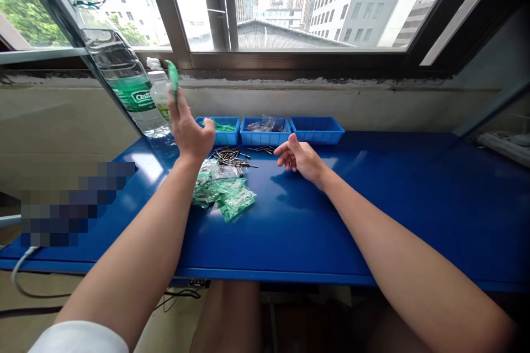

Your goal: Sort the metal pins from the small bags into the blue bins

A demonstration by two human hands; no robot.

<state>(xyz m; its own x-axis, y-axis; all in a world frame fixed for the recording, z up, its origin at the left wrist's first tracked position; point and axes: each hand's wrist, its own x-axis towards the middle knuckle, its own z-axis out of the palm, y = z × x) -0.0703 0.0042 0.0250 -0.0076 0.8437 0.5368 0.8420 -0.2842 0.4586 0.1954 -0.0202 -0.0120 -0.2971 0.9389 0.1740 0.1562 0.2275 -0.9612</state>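
My left hand [188, 129] is raised over the left part of the table, with a small green plastic packet [173, 78] held at the fingertips and its thumb apart. My right hand [300, 159] hovers above the tabletop with its fingers loosely curled and apart, nothing in it. Between the hands lies a loose pile of thin dark and gold metal bits [232, 156]. In front of those is a heap of green and clear plastic packets [232, 194], partly hidden by my left forearm.
Along the wall stand a left blue bin [234, 137] with green pieces, a middle blue bin [265, 138] with clear bags, and a right blue bin [318, 138]. A large water bottle [120, 66] and a smaller bottle [158, 88] stand at the left, beside a frame post.
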